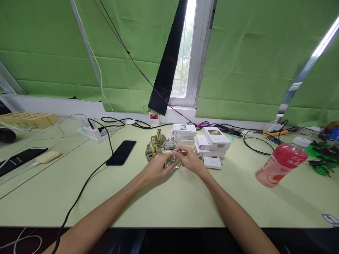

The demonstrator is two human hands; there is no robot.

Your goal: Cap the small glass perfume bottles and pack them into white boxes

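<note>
While the left hand (158,163) clasps a glass bottle (173,162) on the bench (169,204), the right hand (191,161) bends over its top, fingers close together, grip unclear; gold-capped bottles (154,148) stand far-left, white boxes (213,140) right.

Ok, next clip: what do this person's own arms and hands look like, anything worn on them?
The left forearm and right forearm are bare, with no sleeves in view. The left hand and right hand are ungloved, and no watch or bracelet shows. One small spot marks the left forearm.
</note>
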